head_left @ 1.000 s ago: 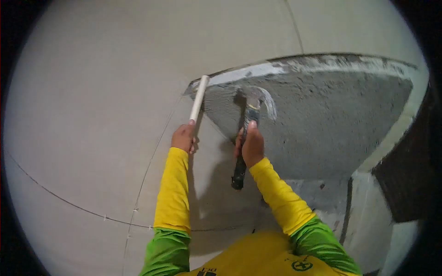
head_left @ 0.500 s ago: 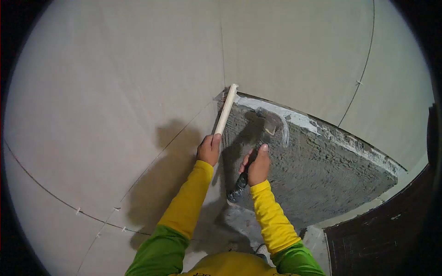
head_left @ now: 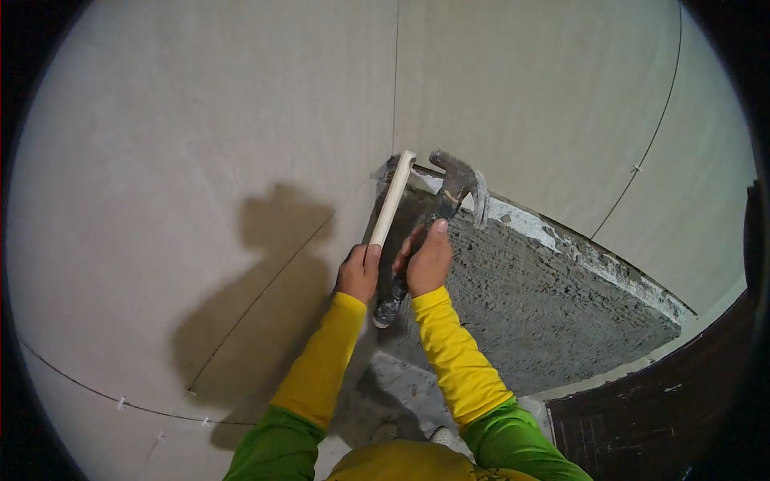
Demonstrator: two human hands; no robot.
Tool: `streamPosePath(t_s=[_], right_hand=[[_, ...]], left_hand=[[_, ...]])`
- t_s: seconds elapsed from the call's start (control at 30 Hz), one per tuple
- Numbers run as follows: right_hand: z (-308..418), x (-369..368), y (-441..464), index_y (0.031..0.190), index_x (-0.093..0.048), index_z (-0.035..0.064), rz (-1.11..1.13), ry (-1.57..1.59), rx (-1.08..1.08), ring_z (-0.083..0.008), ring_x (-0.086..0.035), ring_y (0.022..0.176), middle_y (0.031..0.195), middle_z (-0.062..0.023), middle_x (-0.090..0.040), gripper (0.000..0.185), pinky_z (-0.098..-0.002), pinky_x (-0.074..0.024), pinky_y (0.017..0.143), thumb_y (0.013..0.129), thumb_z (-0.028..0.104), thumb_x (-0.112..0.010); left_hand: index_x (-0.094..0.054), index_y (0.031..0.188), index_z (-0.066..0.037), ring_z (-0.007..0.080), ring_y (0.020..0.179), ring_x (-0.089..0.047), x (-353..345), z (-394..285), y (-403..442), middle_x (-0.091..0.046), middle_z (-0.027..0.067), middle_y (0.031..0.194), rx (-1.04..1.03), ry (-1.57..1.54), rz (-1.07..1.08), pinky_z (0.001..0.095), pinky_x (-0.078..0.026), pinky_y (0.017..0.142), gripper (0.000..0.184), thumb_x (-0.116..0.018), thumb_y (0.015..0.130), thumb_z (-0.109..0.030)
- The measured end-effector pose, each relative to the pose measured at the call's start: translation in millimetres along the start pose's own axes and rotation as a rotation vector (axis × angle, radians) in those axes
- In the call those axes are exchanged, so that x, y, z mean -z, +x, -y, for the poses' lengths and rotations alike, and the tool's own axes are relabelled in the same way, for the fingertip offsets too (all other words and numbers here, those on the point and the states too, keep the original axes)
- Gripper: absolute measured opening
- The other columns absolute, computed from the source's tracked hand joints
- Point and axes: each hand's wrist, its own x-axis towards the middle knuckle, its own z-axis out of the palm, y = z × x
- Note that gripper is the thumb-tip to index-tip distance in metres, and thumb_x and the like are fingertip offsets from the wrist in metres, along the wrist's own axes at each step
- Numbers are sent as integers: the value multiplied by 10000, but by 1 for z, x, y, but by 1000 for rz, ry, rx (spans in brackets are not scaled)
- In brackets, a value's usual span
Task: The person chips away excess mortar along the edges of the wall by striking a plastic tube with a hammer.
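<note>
My left hand (head_left: 358, 273) is closed round the lower end of a pale wooden stick (head_left: 393, 200), which slants up to the wall corner. The stick's far end lies at the corner of the rough grey mortar bed (head_left: 553, 297). My right hand (head_left: 430, 260) grips a claw hammer (head_left: 455, 176) by its dark handle, whose butt shows below the fist. The hammer head, smeared with grey-white residue, hangs just right of the stick's top end. A gap shows between head and stick. The left fingertips are partly hidden.
Large beige tiles (head_left: 200, 120) with thin joints and small white spacers (head_left: 636, 168) cover the walls. A broken whitish edge (head_left: 545, 228) runs along the top of the mortar. A dark brown panel (head_left: 642, 417) is at lower right; my shoes show at the bottom.
The hammer and my right hand have moved up and left, bringing the head closer to the stick's top. My left hand still holds the stick at the corner. The view has shifted slightly.
</note>
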Motion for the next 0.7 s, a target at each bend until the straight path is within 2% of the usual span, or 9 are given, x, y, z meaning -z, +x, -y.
streamPosePath(t_s=[0.1,0.17,0.3,0.4,0.47,0.57,0.7], right_hand=[[-3,-1,2,841,-486,53,-44,3,-12,-158,-473,402,555,-67,-494,505,-286,-391,387,1035,476,-293],[-8,1,5,857,-478,41,-9,-58,-6,-202,-483,405,561,-84,-479,598,-317,-419,394,1005,579,-262],[-9,1,9,865,-482,44,14,-100,14,-204,-483,405,566,-84,-483,600,-315,-416,393,1003,585,-260],[-5,-2,9,863,-488,46,-13,-113,-13,-200,-487,407,568,-84,-488,593,-310,-412,392,1008,572,-255],[-3,-5,9,823,-494,53,-38,-83,15,-154,-467,396,556,-56,-494,510,-286,-388,381,1037,467,-289],[-6,-9,10,810,-492,58,-60,-135,93,-144,-462,396,548,-50,-485,489,-286,-380,375,1039,450,-311],[-18,-4,19,793,-484,63,20,-237,58,-135,-454,393,538,-44,-473,471,-285,-369,370,1035,442,-343]], left_hand=[[-572,965,-31,475,777,-597,-3,-4,-2,-619,260,803,76,-35,36,502,-465,663,425,-472,987,-444],[-566,971,-32,480,785,-597,-6,-1,-3,-620,264,804,134,-70,51,506,-464,663,429,-466,988,-449],[-564,989,-50,496,814,-591,-14,12,-3,-625,272,816,47,-4,-31,533,-463,669,427,-456,988,-463],[-565,991,-59,503,812,-590,-11,7,-4,-627,275,816,39,34,-50,548,-461,665,424,-453,988,-468],[-566,992,-62,505,808,-591,-5,-3,-6,-628,276,815,44,39,-44,554,-461,663,425,-453,988,-471],[-569,999,-61,502,788,-596,0,-10,-7,-628,274,804,-22,108,-74,556,-462,653,425,-457,987,-471],[-574,995,-63,496,773,-603,2,-11,-7,-632,266,796,-49,110,-83,550,-470,650,423,-464,985,-472]])
